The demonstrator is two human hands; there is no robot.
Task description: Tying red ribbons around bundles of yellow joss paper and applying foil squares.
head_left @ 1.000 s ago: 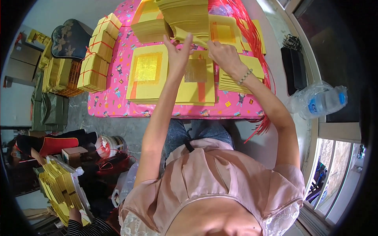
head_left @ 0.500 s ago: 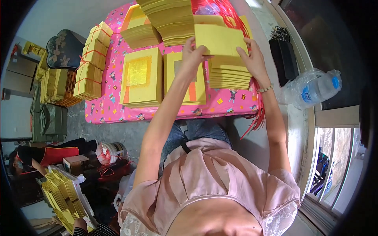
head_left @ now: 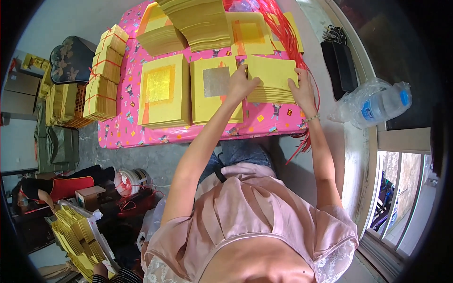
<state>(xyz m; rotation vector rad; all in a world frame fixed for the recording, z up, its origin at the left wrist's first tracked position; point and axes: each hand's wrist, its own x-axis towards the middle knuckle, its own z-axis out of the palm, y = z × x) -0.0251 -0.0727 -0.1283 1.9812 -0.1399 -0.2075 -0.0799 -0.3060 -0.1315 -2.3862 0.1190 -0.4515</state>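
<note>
A stack of folded yellow paper [head_left: 270, 70] lies on the pink table at the right. My left hand [head_left: 243, 84] is closed at the stack's left edge, thumb on the near side. My right hand [head_left: 303, 89] grips the right edge, its thumb in front and fingers at the far corner. Left of my hands is a yellow paper pile with a silver square [head_left: 216, 82], and my left hand partly covers its right side. Farther left sits another pile, topped with a gold square [head_left: 160, 86].
Red plastic strings [head_left: 288, 33] hang along the table's right side. A tall yellow paper stack [head_left: 200, 23] stands behind, tied bundles [head_left: 104, 70] on the left. A wrapped bottle pack [head_left: 375, 106] is on the right ledge. Co-workers handle yellow paper [head_left: 78, 233] at lower left.
Both hands have come down and nearer with the raised yellow paper, which now lies on the stack. Gold-squared paper behind it has come into view.
</note>
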